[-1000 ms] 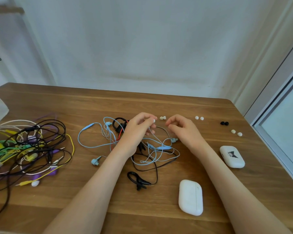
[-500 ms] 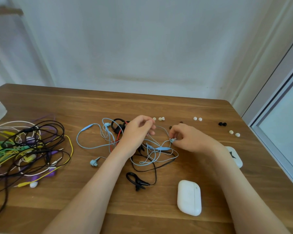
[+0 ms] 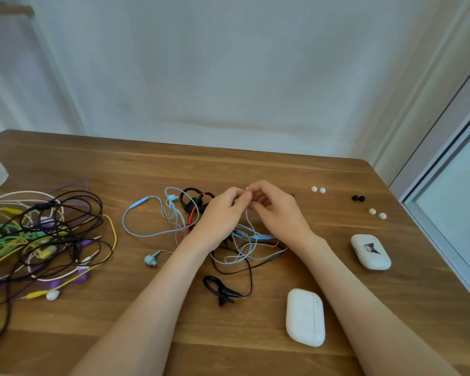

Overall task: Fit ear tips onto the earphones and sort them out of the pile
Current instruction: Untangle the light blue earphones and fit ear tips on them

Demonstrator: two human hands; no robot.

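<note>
**Hands bunched together over the blue earphones**

Left hand (image 3: 223,213) and right hand (image 3: 278,215) meet fingertip to fingertip just above the tangled blue earphones (image 3: 150,259). The right pinches the thin blue wire running up to it. The left is curled in a pinch too, can't tell on what. Loose ear tips (image 3: 318,189) sit off to the right, the cable pile (image 3: 46,251) far left

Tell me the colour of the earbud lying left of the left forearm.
The earbud is light blue; head view.

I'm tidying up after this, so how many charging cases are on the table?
2. A plain white case lies nearest the camera, right of centre; a white case with a black print lies farther right and back.
</note>
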